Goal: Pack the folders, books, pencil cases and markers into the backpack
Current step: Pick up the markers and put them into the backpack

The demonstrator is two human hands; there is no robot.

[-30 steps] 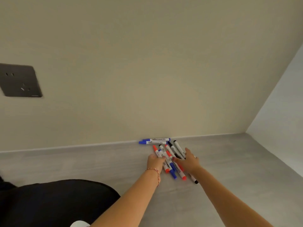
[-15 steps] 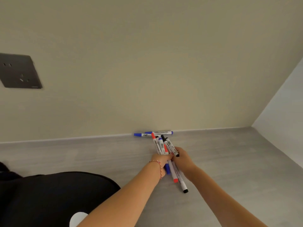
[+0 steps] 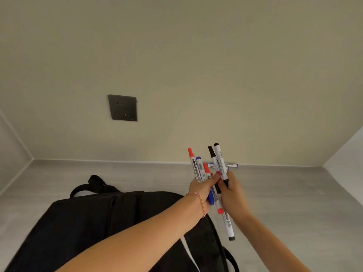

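My left hand (image 3: 202,188) and my right hand (image 3: 232,195) together grip a bundle of several whiteboard markers (image 3: 198,167) with red, blue and black caps, lifted off the grey desk (image 3: 284,203). The bundle stands nearly upright, caps pointing up and down. Two blue markers (image 3: 232,165) still lie on the desk against the wall, behind the bundle. The black backpack (image 3: 94,220) lies flat at lower left, under my left forearm, with its handle at the far end.
A dark wall socket (image 3: 122,107) sits on the beige back wall. Side walls close the desk in on left and right. Bare grey desk surface stretches to the right of the backpack.
Both hands gathered the scattered markers on the desk and lifted them as one bundle. My view swung left, bringing the backpack and socket toward the middle.
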